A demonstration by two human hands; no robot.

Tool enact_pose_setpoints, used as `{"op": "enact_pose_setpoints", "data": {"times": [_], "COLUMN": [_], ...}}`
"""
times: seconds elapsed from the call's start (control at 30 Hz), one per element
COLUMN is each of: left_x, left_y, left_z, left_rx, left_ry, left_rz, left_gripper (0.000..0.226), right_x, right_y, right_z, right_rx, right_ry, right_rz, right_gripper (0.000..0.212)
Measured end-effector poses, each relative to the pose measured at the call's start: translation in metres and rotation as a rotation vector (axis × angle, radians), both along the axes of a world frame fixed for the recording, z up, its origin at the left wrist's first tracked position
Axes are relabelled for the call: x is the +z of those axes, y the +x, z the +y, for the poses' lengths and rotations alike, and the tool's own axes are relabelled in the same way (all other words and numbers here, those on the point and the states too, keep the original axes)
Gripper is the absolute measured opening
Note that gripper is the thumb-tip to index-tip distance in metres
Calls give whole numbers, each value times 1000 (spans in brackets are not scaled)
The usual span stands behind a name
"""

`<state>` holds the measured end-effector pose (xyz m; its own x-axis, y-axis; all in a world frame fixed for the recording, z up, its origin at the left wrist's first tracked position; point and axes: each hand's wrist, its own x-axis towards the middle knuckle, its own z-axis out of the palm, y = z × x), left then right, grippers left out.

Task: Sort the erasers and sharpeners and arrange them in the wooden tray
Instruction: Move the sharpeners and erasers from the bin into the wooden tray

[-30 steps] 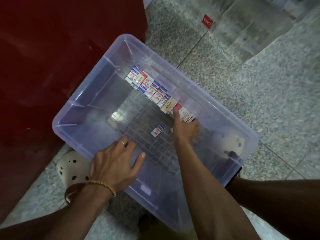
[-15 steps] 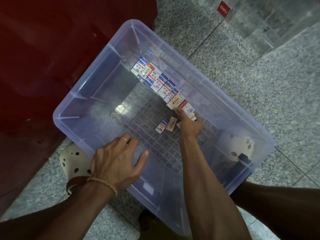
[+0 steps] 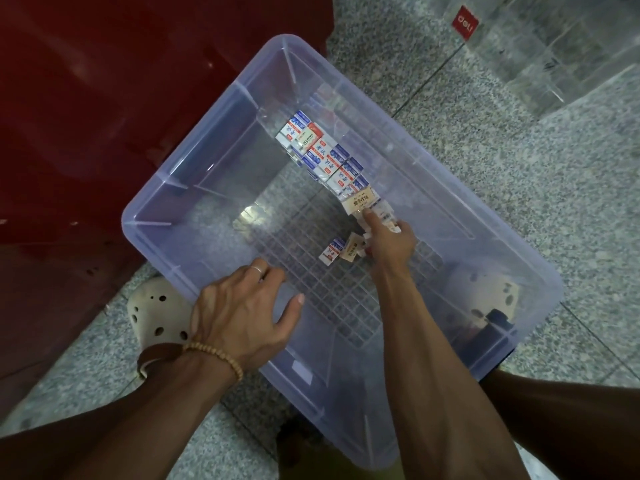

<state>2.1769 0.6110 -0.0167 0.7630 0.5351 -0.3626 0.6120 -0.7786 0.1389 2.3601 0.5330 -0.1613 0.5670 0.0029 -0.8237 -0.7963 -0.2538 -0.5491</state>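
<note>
A clear plastic bin (image 3: 207, 188) stands on the floor. Several boxed erasers (image 3: 329, 157), mostly white with blue and red print, lie in a row along its far wall. My right hand (image 3: 391, 240) is inside the bin at the near end of that row, its index finger stretched out onto a beige eraser (image 3: 360, 202). Its other fingers are curled, and what is under the palm is hidden. Two loose erasers lie just left of it, a blue-and-white eraser (image 3: 333, 249) and a beige loose eraser (image 3: 351, 250). My left hand (image 3: 242, 313) holds the bin's near rim. No wooden tray or sharpeners are visible.
A dark red cabinet (image 3: 121, 98) stands close against the bin's left side. A clear acrylic box (image 3: 554, 46) with a red label sits on the speckled floor at the top right. A beige clog (image 3: 156, 313) is beside the bin, and a second clog (image 3: 498, 289) shows through it.
A beige eraser now lies beside the loose blue-and-white one; a second ago only the blue-and-white one lay there. My right hand stays at the row's near end, and my left keeps its hold on the rim.
</note>
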Motion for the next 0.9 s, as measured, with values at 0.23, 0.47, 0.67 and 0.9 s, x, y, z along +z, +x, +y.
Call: {"op": "enact_pose_setpoints", "data": {"times": [0.23,0.47,0.67,0.9], "left_x": [1,7,49,134], "left_y": [1,4,24,23], "left_z": [0,1,4,-3], "left_rx": [-2,95,451,630], "left_ry": [-13,-174,-424,-426], "left_rz": [-15,-29,-436,-802], "left_gripper": [45,55,17,11], "right_x": [17,72,143,258], "right_y": [-1,-11,-7,-25], "right_z": [-11,-10,3,24], "right_rx": [-145,-190,-160,-83], "right_ry": [181,374,548,865], "right_rz": [134,220,221,170], "right_gripper": [26,24,12,19]}}
